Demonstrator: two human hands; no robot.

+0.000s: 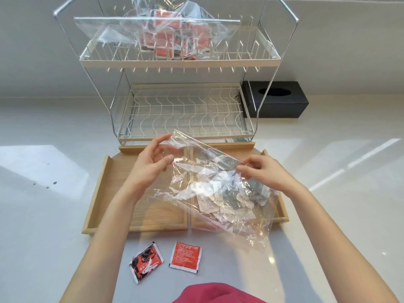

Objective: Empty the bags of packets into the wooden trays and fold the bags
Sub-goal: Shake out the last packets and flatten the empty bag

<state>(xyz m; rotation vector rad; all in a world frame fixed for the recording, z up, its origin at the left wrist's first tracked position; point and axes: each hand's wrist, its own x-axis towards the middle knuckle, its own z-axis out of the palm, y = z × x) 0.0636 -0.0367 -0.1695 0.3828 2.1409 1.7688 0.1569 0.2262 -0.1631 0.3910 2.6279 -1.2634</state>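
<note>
A clear plastic bag (218, 193) full of grey and white packets hangs over the right wooden tray (282, 213). My left hand (150, 162) pinches the bag's top edge at its left end. My right hand (260, 171) pinches the same edge at its right end. The left wooden tray (109, 189) lies beside it with nothing inside. A second clear bag (170, 33) holding red packets rests on the upper shelf of the wire rack. Two red packets (146, 264) (185, 256) lie loose on the counter in front of the trays.
A two-tier white wire dish rack (188, 112) stands right behind the trays. A black tissue box (275, 101) sits at the back right, against the wall. The white counter (43, 204) stretches to both sides.
</note>
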